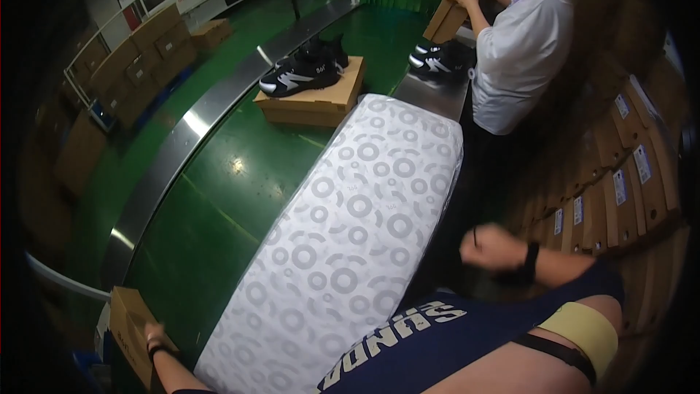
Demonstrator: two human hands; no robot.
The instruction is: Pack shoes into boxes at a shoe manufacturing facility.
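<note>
My left hand [154, 332] is at the near left, against a brown cardboard shoe box [130, 314] that stands tilted at the belt's edge. Its fingers are blurred, so their grip is unclear. My right hand [490, 246] is raised to the right of my body, its fingers curled closed around a thin dark thing too small to name. Between my arms lies a long stack of white wrapping paper [357, 204] with grey rings. Beyond it, a pair of black and white sneakers [302, 76] rests on a closed brown shoe box [310, 111].
A green conveyor belt [211, 211] with a metal rail [182, 142] runs along the left. Ahead on the right, a co-worker [521, 51] holds a cardboard box [446, 20] above more black sneakers [441, 58]. Cardboard boxes [620, 182] are stacked at the right.
</note>
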